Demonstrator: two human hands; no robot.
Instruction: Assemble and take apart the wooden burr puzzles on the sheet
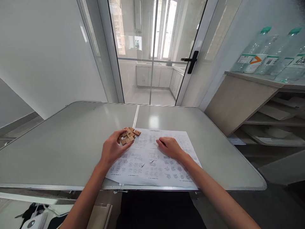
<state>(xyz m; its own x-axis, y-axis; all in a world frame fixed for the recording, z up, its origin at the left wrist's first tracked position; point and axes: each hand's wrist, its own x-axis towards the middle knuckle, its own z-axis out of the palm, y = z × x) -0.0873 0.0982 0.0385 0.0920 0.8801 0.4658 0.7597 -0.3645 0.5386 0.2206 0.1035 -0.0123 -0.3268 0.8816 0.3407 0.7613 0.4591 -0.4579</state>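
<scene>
A wooden interlocking puzzle (128, 135) lies at the top left corner of a printed instruction sheet (154, 165) on a grey folding table (71, 143). My left hand (111, 149) rests beside the puzzle, fingers curled around its near left side and touching it. My right hand (169, 147) lies flat on the middle of the sheet, fingers pointing left, holding nothing. The sheet is covered with small diagrams and reaches the table's near edge.
A glass sliding door with a black handle (192, 60) stands behind the table. To the right, a wooden shelf unit (238, 98) carries several plastic water bottles (259, 54). Bags and a white device (35, 219) lie on the floor at the lower left.
</scene>
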